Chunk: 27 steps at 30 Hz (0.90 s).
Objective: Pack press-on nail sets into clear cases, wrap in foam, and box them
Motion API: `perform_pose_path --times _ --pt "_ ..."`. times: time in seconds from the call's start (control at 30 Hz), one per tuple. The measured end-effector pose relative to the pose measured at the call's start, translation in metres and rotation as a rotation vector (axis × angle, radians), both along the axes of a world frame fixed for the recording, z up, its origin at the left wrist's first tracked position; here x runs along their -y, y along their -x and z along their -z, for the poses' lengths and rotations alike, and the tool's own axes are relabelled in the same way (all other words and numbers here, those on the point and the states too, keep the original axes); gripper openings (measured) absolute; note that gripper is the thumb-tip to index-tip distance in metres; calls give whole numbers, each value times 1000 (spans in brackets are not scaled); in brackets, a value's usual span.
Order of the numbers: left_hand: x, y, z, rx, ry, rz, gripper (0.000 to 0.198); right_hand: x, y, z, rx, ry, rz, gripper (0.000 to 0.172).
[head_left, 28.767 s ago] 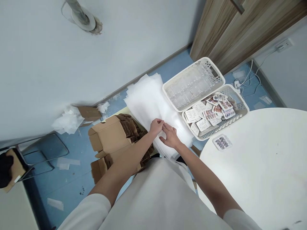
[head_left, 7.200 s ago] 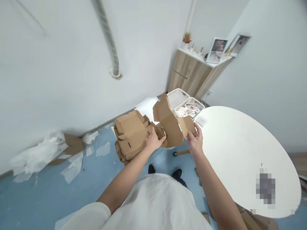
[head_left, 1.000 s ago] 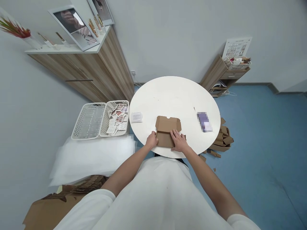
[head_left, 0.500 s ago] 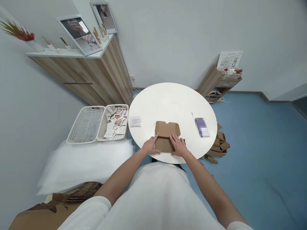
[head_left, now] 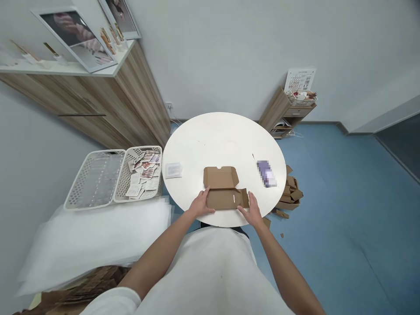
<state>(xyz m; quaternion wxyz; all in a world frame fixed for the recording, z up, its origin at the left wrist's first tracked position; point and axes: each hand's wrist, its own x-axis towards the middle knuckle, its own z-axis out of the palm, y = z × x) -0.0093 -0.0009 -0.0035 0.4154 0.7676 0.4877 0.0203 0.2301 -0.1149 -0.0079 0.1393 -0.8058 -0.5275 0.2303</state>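
A brown cardboard box [head_left: 220, 199] lies near the front edge of the white round table, its lid [head_left: 219, 177] laid open away from me. At the box's left end, my left hand [head_left: 200, 204] holds the side wall, thumb along the front edge. My right hand [head_left: 252, 211] is at the opposite end, fingers along the outer edge of a side flap [head_left: 245, 198] that sticks outward, thumb at the front wall. A small white strip shows inside the box near that flap.
The table [head_left: 216, 140] also bears a clear packet [head_left: 173, 170] at left and a blurred purple item [head_left: 266, 173] at right. Left of it stand white baskets [head_left: 93, 179] with packets and a stack of white sheets [head_left: 95, 240]. More cardboard [head_left: 291, 194] lies on the floor at right.
My right hand has moved off the box's inside to its right end, where the side flap now stands outward. My left hand stays at the left end. The view has shifted slightly right.
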Motion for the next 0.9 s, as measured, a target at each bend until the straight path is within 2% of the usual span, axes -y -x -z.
perform_pose_path --times 0.17,0.27,0.37,0.5,0.63,0.77,0.9 --pt "2 -13 -3 -16 46 -30 109 2 -22 6 -490 56 276 74" --pt "4 -21 -5 -46 81 -46 109 -6 -27 0 -714 60 354 71" --pt "6 -29 -6 -81 94 -62 111 -16 -29 -5 -829 81 392 67" --pt "8 -40 -6 -85 95 -80 113 -26 -35 -7 -834 54 374 61" --pt "9 -52 -6 -64 102 -108 114 -34 -41 -1 -816 20 297 56" --pt "13 -62 -3 -38 92 -132 115 -44 -45 7 -720 22 203 56" --pt "17 -67 -2 -23 101 -172 114 -53 -48 11 -533 83 116 41"
